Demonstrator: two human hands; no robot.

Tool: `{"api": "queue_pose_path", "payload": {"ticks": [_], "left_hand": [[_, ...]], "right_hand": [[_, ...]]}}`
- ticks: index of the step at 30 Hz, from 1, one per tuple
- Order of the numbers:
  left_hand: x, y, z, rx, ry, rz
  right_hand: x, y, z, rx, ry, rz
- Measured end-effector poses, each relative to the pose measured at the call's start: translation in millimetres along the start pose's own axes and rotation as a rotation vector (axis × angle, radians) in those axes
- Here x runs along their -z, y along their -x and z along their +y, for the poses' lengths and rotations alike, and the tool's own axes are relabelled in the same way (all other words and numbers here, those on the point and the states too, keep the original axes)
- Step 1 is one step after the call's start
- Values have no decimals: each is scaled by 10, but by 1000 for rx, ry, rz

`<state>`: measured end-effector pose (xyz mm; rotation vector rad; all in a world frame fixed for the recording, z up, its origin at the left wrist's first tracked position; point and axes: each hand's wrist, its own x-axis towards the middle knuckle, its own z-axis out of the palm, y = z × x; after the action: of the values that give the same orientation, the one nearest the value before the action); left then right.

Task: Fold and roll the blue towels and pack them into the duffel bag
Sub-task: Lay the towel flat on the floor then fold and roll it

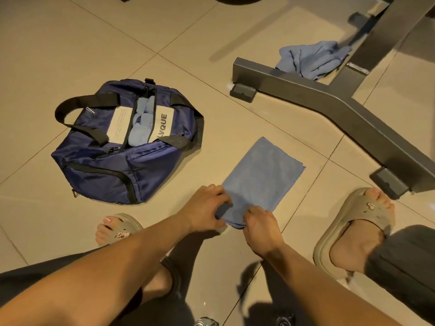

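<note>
our left grip (pixel 207 208) is curled round the near left corner of the folded blue towel (pixel 261 177), fingers on top and thumb at the edge, so it is holding cloth rather than standing wide. our right grip (pixel 259 225) sits just to its right, fingers bent down onto the same near edge and pinching it. the two grips are almost touching, and between them the near end of the towel looks lifted a little off the floor (pixel 70 43).

from both grips the towel stretches away as a long flat rectangle, folded in layers, lying on the beige tiles and angled up to the right. its far end is well apart from our grips.

up and to the left of the left grip lies the navy duffel bag (pixel 98 170), near the towel but not touching it. its top zip is open, and in the opening we see rolled blue towels (pixel 141 123) packed in a row. black handles lie across the bag and white panels flank the zip.

far beyond the right grip a crumpled blue towel (pixel 310 58) rests against a grey metal frame (pixel 329 95), whose base bar runs down past the right side of that grip, well apart from it. our left slide (pixel 124 229) is just left of the left wrist, and our right slide (pixel 360 222) is out to the right of the right grip, beside the foot of the frame.
</note>
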<state>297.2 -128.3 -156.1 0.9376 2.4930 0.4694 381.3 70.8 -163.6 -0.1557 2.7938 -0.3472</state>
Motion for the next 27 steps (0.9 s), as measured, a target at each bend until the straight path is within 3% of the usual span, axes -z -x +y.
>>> {"api": "queue_pose_path", "payload": {"ticks": [3,9,11,16,19,22,27], "left_hand": [[-126,-9,3,-107,-137,-120],[-209,-38,-38,-135,-118,9],[-231,-60,-14,-142,-98,32],[-205,-195,-31,-81,33,-42],[-84,-318,-6,-33,21,-207],[21,-403,19,47,24,-366],[20,-372,-100,75,121,-329]], "right_hand": [[5,-2,50,-40,-153,-28],[115,-198,313,-161,-378,-332],[127,-190,376,-190,-435,-347],[-8,44,269,-348,-595,-159],[-62,135,92,-186,-248,-8],[-174,153,-66,-156,-109,126],[-277,203,-14,-202,-220,102]]}}
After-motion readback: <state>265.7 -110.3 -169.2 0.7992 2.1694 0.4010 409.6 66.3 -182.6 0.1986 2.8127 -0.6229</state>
